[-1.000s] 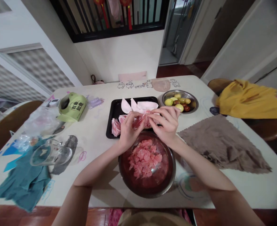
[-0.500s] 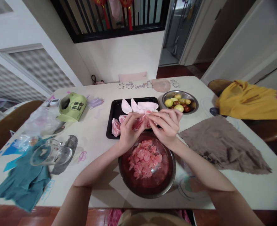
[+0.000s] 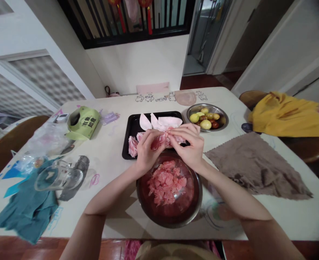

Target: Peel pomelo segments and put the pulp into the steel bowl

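Both hands hold a piece of red pomelo [image 3: 157, 143] between them, over the far rim of a steel bowl. My left hand [image 3: 148, 150] grips its left end with bent fingers and thumb. At its right end, the fingertips of my right hand [image 3: 189, 144] pinch the piece's upper edge. Loose red pomelo flesh [image 3: 166, 182] lies heaped in the steel bowl [image 3: 170, 223] below. Behind my hands, a black tray [image 3: 131, 124] carries pale pink rind pieces [image 3: 170, 121] and a pomelo segment [image 3: 132, 146] at its left side. My fingers hide part of the tray.
A steel bowl of small green and brown fruit [image 3: 205, 124] stands right of the tray. A brown cloth [image 3: 257, 166] lies at right. On the left are a clear pitcher [image 3: 59, 177], a teal cloth [image 3: 26, 213], plastic bags [image 3: 45, 139] and a green box [image 3: 85, 122].
My right hand has shifted slightly left and down, its fingers closer to my left hand on the pomelo piece. The left hand has barely moved.
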Demonstrator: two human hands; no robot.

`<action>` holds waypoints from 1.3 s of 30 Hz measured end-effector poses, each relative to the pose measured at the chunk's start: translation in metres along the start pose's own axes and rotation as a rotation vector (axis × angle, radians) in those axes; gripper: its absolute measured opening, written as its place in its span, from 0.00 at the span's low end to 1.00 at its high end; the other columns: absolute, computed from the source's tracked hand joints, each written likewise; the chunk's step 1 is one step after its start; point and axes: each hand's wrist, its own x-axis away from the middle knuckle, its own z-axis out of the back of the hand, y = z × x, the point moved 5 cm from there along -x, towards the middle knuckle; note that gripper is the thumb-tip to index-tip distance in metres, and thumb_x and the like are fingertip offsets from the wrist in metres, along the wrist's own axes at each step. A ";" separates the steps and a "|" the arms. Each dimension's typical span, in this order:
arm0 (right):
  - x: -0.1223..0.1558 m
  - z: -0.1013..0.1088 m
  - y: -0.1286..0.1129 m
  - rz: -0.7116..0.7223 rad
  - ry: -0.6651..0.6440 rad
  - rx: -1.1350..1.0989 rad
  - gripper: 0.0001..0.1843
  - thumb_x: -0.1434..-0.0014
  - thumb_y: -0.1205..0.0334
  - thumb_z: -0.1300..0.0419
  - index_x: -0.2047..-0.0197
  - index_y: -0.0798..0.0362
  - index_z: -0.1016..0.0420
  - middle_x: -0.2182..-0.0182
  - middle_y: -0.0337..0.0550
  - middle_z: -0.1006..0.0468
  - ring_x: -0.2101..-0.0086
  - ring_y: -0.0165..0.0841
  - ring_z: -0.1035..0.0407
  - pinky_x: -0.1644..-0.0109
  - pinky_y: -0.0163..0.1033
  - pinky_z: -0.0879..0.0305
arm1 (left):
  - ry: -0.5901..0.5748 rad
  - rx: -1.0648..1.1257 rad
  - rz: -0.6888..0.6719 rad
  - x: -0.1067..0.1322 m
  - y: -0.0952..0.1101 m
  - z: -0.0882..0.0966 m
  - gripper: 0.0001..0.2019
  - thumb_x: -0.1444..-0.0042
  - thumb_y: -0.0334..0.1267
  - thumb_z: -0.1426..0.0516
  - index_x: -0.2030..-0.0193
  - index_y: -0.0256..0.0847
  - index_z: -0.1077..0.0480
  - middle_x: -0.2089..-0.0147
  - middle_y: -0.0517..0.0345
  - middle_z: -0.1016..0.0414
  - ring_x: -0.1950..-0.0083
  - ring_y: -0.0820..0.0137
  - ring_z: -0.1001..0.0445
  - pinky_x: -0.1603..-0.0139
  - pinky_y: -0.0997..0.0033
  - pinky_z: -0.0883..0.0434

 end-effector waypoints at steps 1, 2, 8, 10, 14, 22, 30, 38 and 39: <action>0.000 0.000 0.000 -0.008 -0.012 -0.023 0.03 0.37 0.61 0.33 0.61 0.44 0.17 0.63 0.37 0.13 0.61 0.38 0.22 0.50 0.52 0.33 | -0.002 -0.015 -0.015 0.001 -0.001 0.000 0.08 0.38 0.29 0.38 0.53 0.42 0.27 0.58 0.56 0.21 0.56 0.70 0.22 0.54 0.68 0.23; -0.001 0.000 -0.001 -0.013 -0.019 -0.040 0.02 0.37 0.61 0.33 0.61 0.44 0.18 0.64 0.37 0.13 0.61 0.38 0.22 0.50 0.52 0.33 | -0.008 -0.031 -0.034 0.002 -0.001 0.000 0.09 0.38 0.29 0.38 0.52 0.42 0.27 0.57 0.55 0.21 0.56 0.70 0.22 0.53 0.68 0.23; -0.001 0.002 -0.002 -0.047 -0.041 -0.078 0.02 0.40 0.62 0.32 0.63 0.45 0.18 0.66 0.36 0.14 0.62 0.37 0.22 0.50 0.50 0.34 | -0.052 -0.129 -0.189 0.010 -0.004 0.002 0.13 0.36 0.32 0.38 0.45 0.43 0.28 0.54 0.53 0.21 0.53 0.67 0.22 0.52 0.68 0.23; 0.000 0.003 -0.001 -0.086 -0.051 -0.087 0.02 0.41 0.63 0.32 0.64 0.45 0.19 0.66 0.36 0.14 0.62 0.37 0.22 0.50 0.50 0.34 | -0.055 -0.169 -0.247 0.012 -0.003 0.003 0.15 0.35 0.33 0.38 0.43 0.44 0.29 0.53 0.52 0.21 0.52 0.66 0.21 0.52 0.67 0.23; 0.001 0.002 -0.001 -0.126 -0.072 -0.111 0.05 0.43 0.67 0.33 0.64 0.46 0.19 0.66 0.36 0.14 0.63 0.36 0.22 0.51 0.48 0.35 | -0.068 -0.269 -0.368 0.014 0.002 0.004 0.17 0.36 0.32 0.38 0.41 0.42 0.29 0.54 0.51 0.20 0.51 0.64 0.20 0.50 0.66 0.23; -0.002 0.003 0.000 -0.128 -0.071 -0.157 0.05 0.42 0.67 0.35 0.66 0.46 0.19 0.68 0.35 0.15 0.65 0.35 0.22 0.51 0.47 0.31 | -0.071 -0.197 -0.263 0.012 -0.001 0.002 0.15 0.35 0.32 0.38 0.43 0.45 0.28 0.55 0.53 0.21 0.53 0.66 0.21 0.54 0.67 0.23; -0.008 0.012 -0.001 -0.110 -0.057 -0.120 0.03 0.40 0.64 0.33 0.65 0.46 0.19 0.68 0.35 0.15 0.66 0.35 0.23 0.50 0.49 0.36 | -0.045 -0.130 -0.214 0.008 -0.006 0.003 0.14 0.37 0.32 0.37 0.45 0.45 0.27 0.56 0.54 0.21 0.54 0.66 0.22 0.54 0.67 0.24; -0.016 0.023 -0.022 -0.005 -0.248 -0.173 0.04 0.40 0.63 0.31 0.66 0.44 0.19 0.68 0.32 0.15 0.65 0.33 0.23 0.49 0.49 0.36 | -0.021 -0.104 -0.099 -0.002 -0.013 0.007 0.10 0.36 0.31 0.38 0.49 0.43 0.27 0.56 0.53 0.22 0.54 0.67 0.22 0.52 0.65 0.23; -0.016 0.023 -0.025 0.006 -0.284 -0.188 0.05 0.40 0.64 0.31 0.66 0.44 0.19 0.68 0.31 0.15 0.65 0.33 0.23 0.49 0.49 0.37 | -0.018 -0.090 -0.083 -0.004 -0.014 0.007 0.10 0.36 0.31 0.38 0.49 0.43 0.27 0.56 0.53 0.22 0.54 0.68 0.22 0.52 0.65 0.23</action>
